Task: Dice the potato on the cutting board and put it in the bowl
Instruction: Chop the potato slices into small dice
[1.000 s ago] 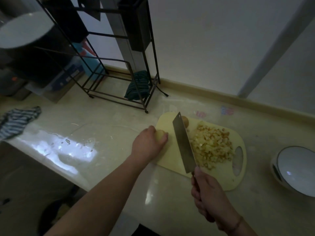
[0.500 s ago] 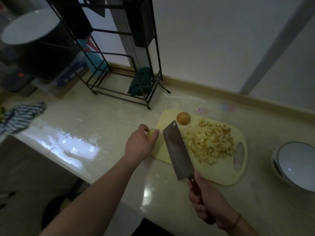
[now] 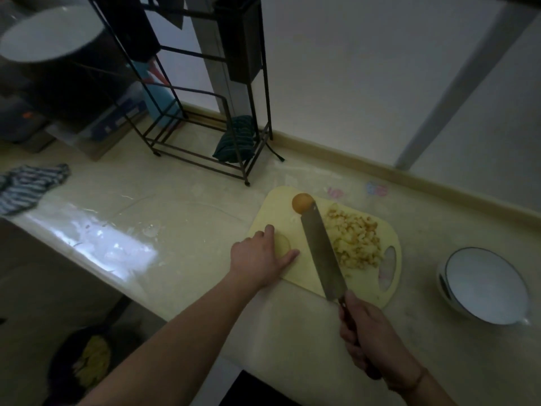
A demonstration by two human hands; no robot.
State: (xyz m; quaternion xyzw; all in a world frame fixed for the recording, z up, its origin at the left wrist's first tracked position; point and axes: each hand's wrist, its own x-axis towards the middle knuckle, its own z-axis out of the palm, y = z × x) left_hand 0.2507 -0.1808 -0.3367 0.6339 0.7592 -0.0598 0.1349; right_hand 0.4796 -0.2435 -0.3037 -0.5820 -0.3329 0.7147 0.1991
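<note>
On board (image 3: pixel 272 212) | left grip (image 3: pixel 257 259) holds potato (image 3: pixel 281 244) | right grip (image 3: pixel 369 332) clutches knife (image 3: pixel 322 250) (apart)

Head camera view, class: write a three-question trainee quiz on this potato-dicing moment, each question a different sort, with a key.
1. True or false: the white round bowl already holds diced potato.
2. Which hand grips the steel cleaver knife? A left B right
3. Fill in: the pile of diced potato lies on the pale yellow plastic ____.

Key: 1 false; 2 B, the right hand, while the left hand holds the pale potato piece; 3 cutting board.
</note>
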